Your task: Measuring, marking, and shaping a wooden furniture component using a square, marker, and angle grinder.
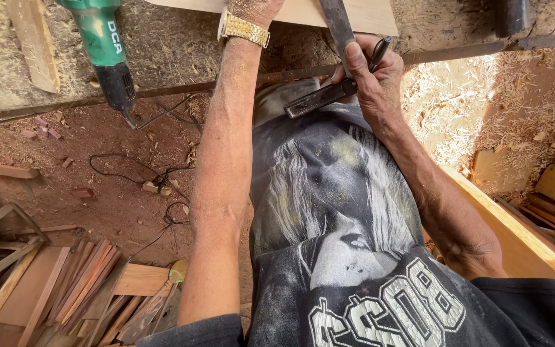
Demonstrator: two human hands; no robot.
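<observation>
Closest to us, a dark printed shirt (342,244) fills the lower middle, both forearms stretching up and away from it. Down at the left, thin wood strips (78,289) lie heaped on the red dirt floor (104,186), a black cable (142,173) snaking across it. Further up, the right hand (370,80) has its fingers (358,61) closed around a metal square (329,61) and a dark pen (379,53), the square's handle just off the tabletop's (181,45) edge and its blade running up across a pale board (367,14). The left hand (252,9), gold watch (244,29) at the wrist, rests on that board; its fingers are cut off, so I cannot tell their state. A green power tool (105,51) overhangs the sawdusty tabletop at left.
</observation>
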